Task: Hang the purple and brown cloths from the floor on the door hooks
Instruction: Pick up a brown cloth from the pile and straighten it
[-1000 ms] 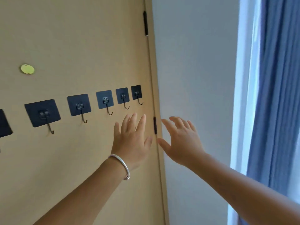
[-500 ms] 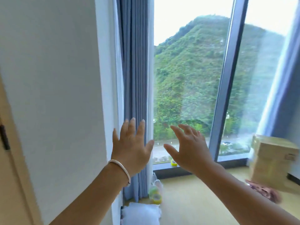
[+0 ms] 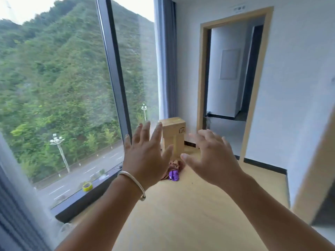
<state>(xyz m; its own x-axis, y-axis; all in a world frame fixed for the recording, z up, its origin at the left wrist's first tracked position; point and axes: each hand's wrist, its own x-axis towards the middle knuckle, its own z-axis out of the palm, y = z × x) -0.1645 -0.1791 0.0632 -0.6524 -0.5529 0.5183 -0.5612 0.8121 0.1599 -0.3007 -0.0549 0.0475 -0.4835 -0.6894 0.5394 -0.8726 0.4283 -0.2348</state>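
Note:
A crumpled purple cloth lies on the wooden floor across the room, with a brown cloth bunched just behind it. Both sit at the foot of a cardboard box. My left hand, with a silver bracelet on the wrist, is held up in front of me with fingers spread and nothing in it. My right hand is raised beside it, also spread and holding nothing. The hands partly cover the cloths from this angle. The door with the hooks is out of view.
A tall cardboard box stands by the curtain near the window corner. A large floor-to-ceiling window runs along the left, with a yellow tape roll on its sill. An open doorway is ahead on the right. Light wood floor stretches between me and the cloths.
My view has swung right, from the door with hooks, past the curtain and window, to the room with the cloths on the floor. Both hands stay raised and spread.

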